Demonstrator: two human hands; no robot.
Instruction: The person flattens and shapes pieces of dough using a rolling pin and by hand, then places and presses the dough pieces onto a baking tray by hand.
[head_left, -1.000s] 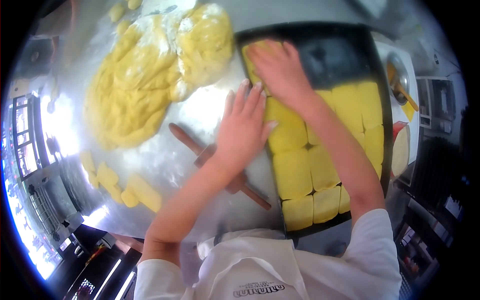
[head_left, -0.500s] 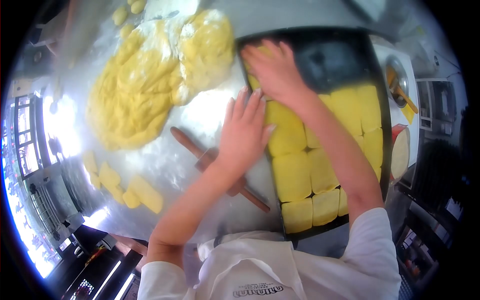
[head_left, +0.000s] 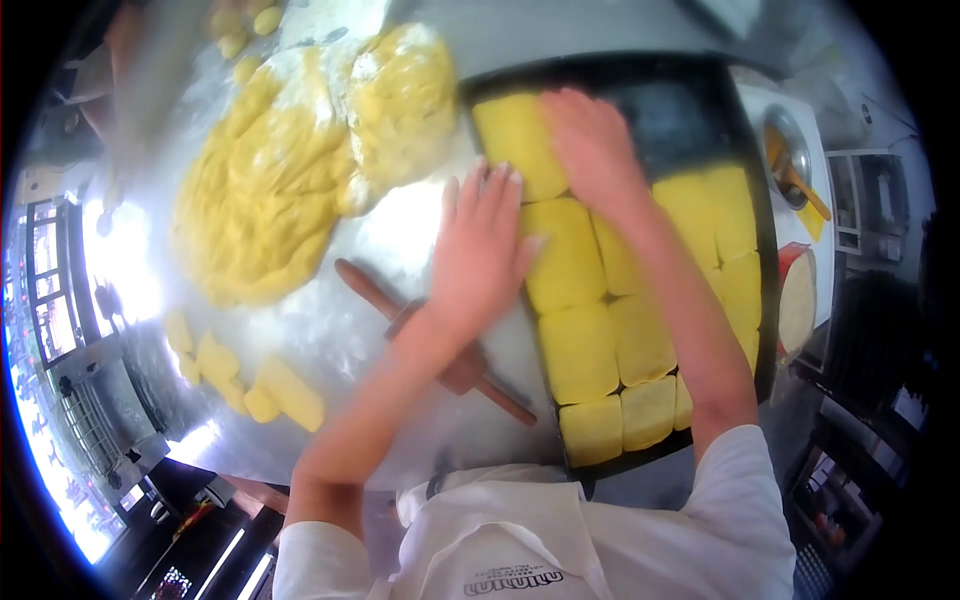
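Note:
My right hand (head_left: 597, 150) lies palm down inside a black baking tray (head_left: 535, 70), fingers stretched out along the right side of a flat yellow dough square (head_left: 520, 145). Its fingertips are somewhat blurred. More dough squares (head_left: 563, 250) fill the lower part of the tray, edge to edge in rows. My left hand (head_left: 480, 240) is at the tray's left edge, fingers extended and holding nothing, its fingertips close to that same square. Under my left forearm a wooden rolling pin (head_left: 465, 370) rests on the metal table, its middle partly covered.
A large floured mass of yellow dough (head_left: 265, 200) lies on the metal table (head_left: 400, 440) at left. Small dough pieces (head_left: 285, 390) sit below it, dough balls (head_left: 267, 20) at the top. Right of the tray stands a metal bowl (head_left: 787, 150) with a wooden-handled tool (head_left: 805, 190).
My right hand has slid right from the tray's upper left corner, uncovering the dough square there. My left hand has shifted only slightly, up and left.

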